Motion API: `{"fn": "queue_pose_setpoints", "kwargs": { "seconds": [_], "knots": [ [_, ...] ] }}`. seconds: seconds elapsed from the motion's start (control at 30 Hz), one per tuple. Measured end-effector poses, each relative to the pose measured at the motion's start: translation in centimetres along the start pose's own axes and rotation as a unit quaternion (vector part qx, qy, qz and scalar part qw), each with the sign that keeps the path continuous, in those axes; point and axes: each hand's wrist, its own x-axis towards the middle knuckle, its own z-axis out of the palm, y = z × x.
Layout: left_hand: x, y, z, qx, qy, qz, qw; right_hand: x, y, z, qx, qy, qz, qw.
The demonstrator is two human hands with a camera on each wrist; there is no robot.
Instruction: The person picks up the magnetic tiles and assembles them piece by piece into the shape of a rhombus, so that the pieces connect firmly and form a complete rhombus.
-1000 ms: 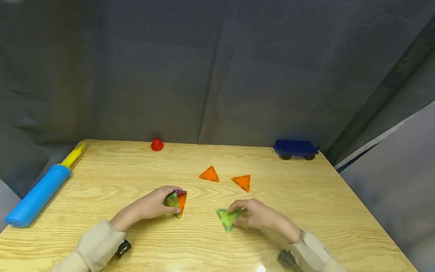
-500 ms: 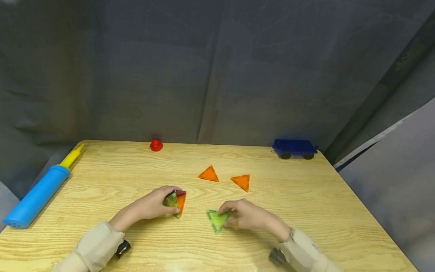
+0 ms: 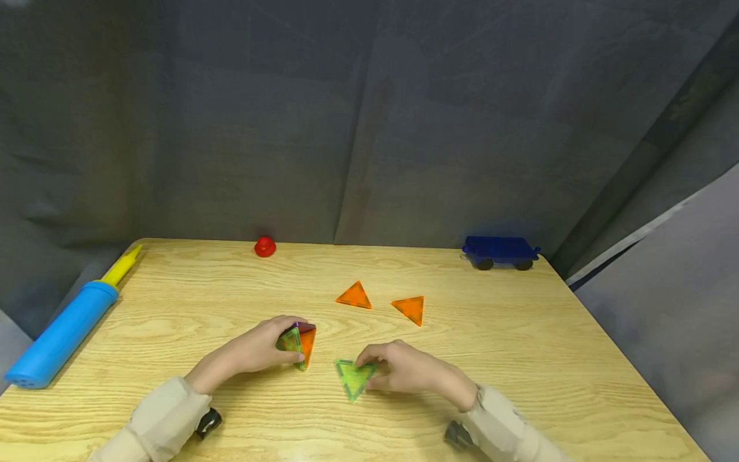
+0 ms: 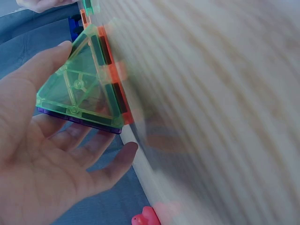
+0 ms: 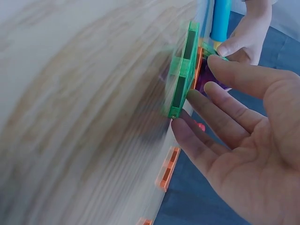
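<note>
My left hand (image 3: pixel 262 346) grips a small built-up shape of triangular magnetic tiles standing on the table. A green tile (image 4: pixel 82 84) faces the thumb, a purple tile (image 4: pixel 84 121) lies on the fingers' side, and an orange tile (image 3: pixel 308 346) forms the right side in the head view. To the right of it, my right hand (image 3: pixel 404 369) holds a loose green triangular magnetic tile (image 3: pixel 349 375) by its right corner, between thumb and fingers. This tile lies low over the tabletop, a short gap from the built shape. Whether it touches the wood I cannot tell.
Two orange triangular tiles, one left (image 3: pixel 355 296) and one right (image 3: pixel 410 309), lie beyond the hands. At the table's back edge are a small red toy (image 3: pixel 265 246) and a blue wheeled toy wagon (image 3: pixel 501 252). A blue and yellow hand pump (image 3: pixel 69 330) lies along the left edge.
My right hand has moved left with the loose green tile, bringing it closer to the built shape. The left hand has stayed in place with its hold unchanged.
</note>
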Motion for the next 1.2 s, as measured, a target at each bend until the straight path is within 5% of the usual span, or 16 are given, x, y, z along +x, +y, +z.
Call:
{"fn": "queue_pose_setpoints", "kwargs": {
  "seconds": [0.57, 0.93, 1.2],
  "knots": [
    [-0.2, 0.4, -0.2, 0.003, 0.014, 0.007, 0.9999, 0.1, 0.1, -0.1, -0.004, -0.005, -0.008, 1.0],
    [-0.5, 3.0, -0.2, 0.023, 0.115, 0.117, 0.9863, 0.0, 1.1, -1.2, -0.019, 0.026, 0.028, 0.9991],
    [-0.5, 4.9, 0.7, 0.029, 0.109, 0.176, 0.9779, 0.8, 2.1, -1.7, -0.026, 0.04, 0.047, 0.9978]
  ]
}}
